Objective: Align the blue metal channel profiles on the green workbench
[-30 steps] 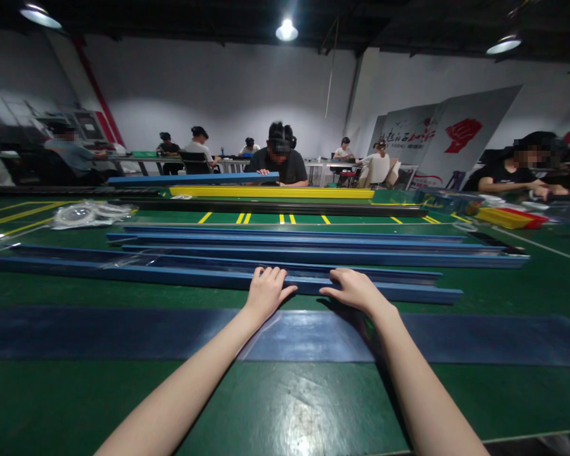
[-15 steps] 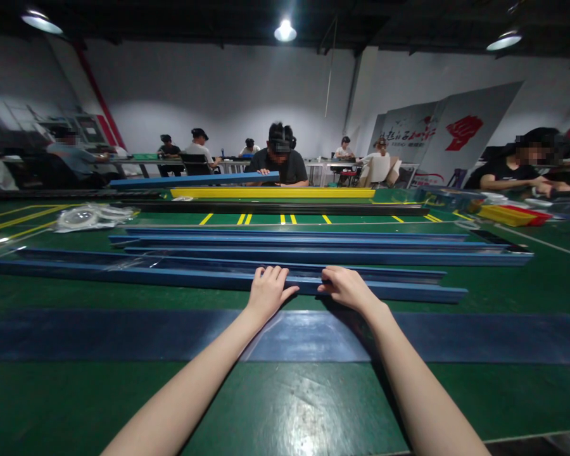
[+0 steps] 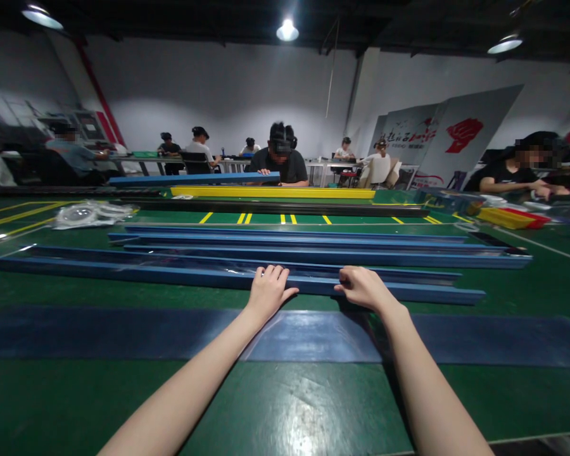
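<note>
Head view — nearest blue channel (image 3: 171,273) (right hand (image 3: 363,288) gripping it) has slid rightward

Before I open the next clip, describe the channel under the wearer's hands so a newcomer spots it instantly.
On the green table, find the flat bluish strip. Just beyond lies a long blue channel. Unlike similar channels behind, it has the left hand and right hand on it.
</note>
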{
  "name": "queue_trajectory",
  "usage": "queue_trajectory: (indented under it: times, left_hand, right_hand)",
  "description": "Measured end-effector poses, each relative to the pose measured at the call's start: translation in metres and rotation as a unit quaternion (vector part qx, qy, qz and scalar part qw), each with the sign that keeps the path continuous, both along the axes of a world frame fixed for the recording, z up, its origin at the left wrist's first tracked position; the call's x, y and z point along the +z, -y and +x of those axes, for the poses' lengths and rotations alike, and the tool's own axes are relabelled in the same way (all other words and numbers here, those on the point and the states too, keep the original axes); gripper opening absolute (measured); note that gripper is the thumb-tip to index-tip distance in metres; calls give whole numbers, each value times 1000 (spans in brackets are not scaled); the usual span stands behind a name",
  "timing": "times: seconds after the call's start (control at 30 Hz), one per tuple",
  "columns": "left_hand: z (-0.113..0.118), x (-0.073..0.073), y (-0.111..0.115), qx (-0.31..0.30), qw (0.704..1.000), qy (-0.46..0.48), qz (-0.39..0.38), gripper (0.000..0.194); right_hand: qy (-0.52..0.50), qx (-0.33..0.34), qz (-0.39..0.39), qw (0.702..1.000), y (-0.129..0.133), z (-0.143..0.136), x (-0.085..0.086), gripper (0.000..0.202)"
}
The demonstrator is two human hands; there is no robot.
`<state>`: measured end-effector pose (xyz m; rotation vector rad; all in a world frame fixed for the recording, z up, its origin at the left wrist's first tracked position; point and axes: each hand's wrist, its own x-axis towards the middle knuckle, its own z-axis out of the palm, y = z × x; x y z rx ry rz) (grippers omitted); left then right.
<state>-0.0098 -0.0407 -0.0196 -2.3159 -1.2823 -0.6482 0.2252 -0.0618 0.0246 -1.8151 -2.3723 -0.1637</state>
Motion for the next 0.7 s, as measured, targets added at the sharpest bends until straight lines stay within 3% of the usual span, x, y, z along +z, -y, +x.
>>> queue_trajectory:
  times: [0.33,0.7]
  left_hand:
    - [-1,-2,-1,-11,1000,1,-7,33]
    - [-1,0,-1,-14,1000,6,-11,32]
  right_hand:
    - [-19,3,-11,1000,3,-4,5,32]
    - [-6,32,-36,999,-1,-15,-5,42]
